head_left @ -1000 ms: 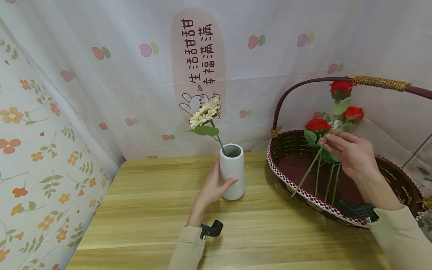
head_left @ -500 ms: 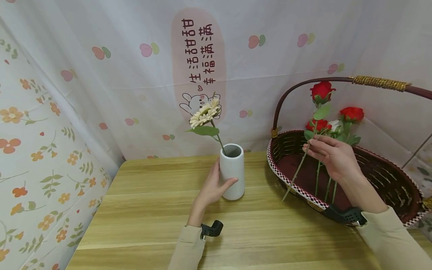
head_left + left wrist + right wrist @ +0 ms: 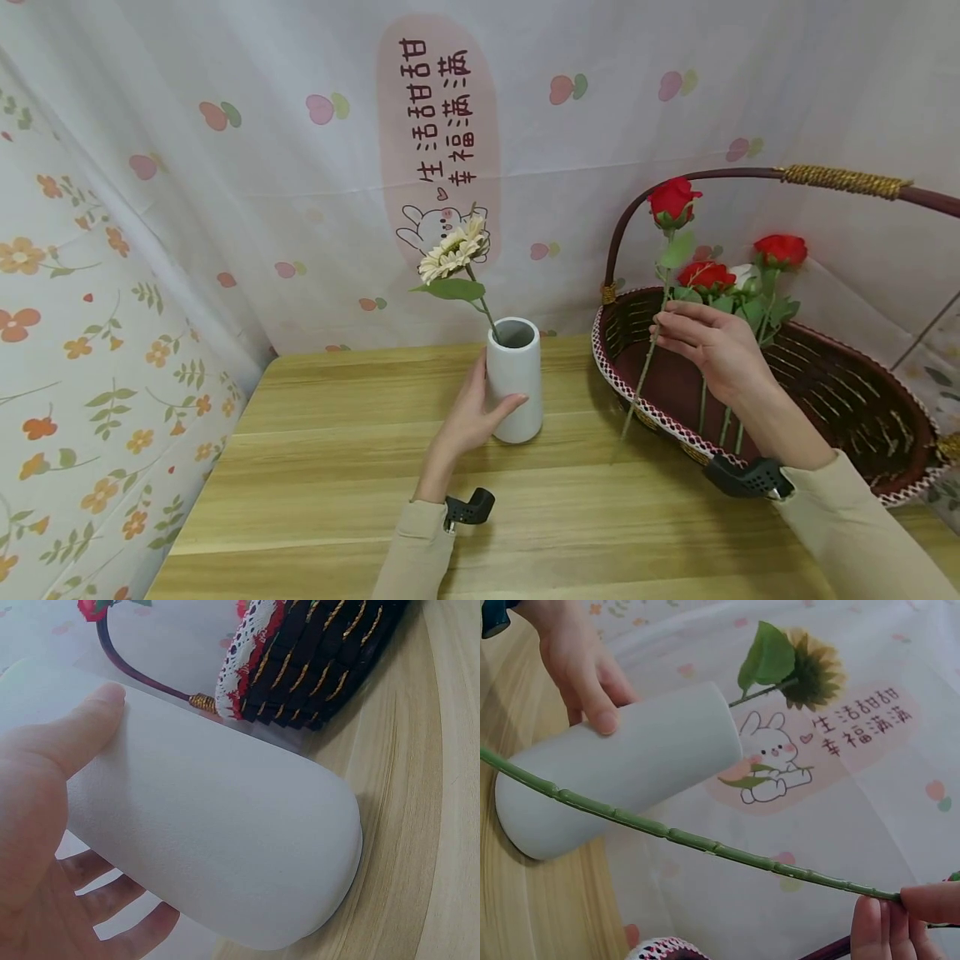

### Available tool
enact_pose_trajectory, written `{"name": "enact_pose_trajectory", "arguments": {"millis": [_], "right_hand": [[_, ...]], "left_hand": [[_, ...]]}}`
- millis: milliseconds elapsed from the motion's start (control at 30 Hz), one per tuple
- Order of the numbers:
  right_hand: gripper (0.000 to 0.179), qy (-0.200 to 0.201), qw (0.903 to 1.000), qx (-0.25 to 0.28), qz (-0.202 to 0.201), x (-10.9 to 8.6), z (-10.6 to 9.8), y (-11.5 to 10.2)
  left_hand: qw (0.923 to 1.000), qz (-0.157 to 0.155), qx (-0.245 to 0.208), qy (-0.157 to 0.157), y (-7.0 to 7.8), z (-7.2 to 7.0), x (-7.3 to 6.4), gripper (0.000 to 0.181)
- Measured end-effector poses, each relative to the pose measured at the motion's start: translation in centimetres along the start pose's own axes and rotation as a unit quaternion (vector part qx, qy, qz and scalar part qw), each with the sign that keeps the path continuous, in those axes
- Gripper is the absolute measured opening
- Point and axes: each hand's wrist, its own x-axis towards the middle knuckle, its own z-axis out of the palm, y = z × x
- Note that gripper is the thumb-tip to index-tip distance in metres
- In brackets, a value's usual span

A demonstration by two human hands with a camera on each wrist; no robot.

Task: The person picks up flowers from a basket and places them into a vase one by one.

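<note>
- Red rose (image 3: 673, 202) pinched mid-stem in the right hand (image 3: 708, 346), near the basket (image 3: 678, 436) — probably light, kinda springy (fake, by the look).
- Best held there, below the leaves (image 3: 679, 249).
- White vase (image 3: 517, 371) on the table (image 3: 337, 483), wrapped by the left hand (image 3: 475, 412) — likely smooth, breakable; grab mid-body.

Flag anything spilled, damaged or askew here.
Nothing looks spilled or damaged. The cream flower tilts left out of the upright white vase, though a lone stem in so wide a mouth would likely lean anyway.

Long-stemmed red rose (image 3: 673, 203), tilted, bloom up, white vase (image 3: 517, 375), upright, cream flower (image 3: 453, 252) leaning from its mouth
</note>
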Motion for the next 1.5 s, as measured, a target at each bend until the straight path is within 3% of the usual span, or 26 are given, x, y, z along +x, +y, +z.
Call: {"name": "enact_pose_trajectory", "arguments": {"millis": [300,767,1233,1500], "right_hand": [[0.012,0.005,0.9997,-0.023,0.008,0.7,1.9,-0.3],[0.010,0.019,0.9994,-0.012,-0.025,2.0,5.0,-0.5],[0.014,0.052,0.9944,0.056,-0.074,4.3,7.8,-1.3],[0.007,0.069,0.9906,0.075,-0.092,5.4,8.7,-1.7]], "left_hand": [[1.0000,-0.006,0.000,0.000,0.1,-0.1,-0.1,0.095],[1.0000,0.005,-0.002,-0.001,0.1,-0.1,-0.1,0.094],[1.0000,0.003,0.003,0.000,0.1,-0.1,0.0,0.094],[0.9999,0.013,0.000,-0.002,0.2,-0.1,0.0,0.094]]}}
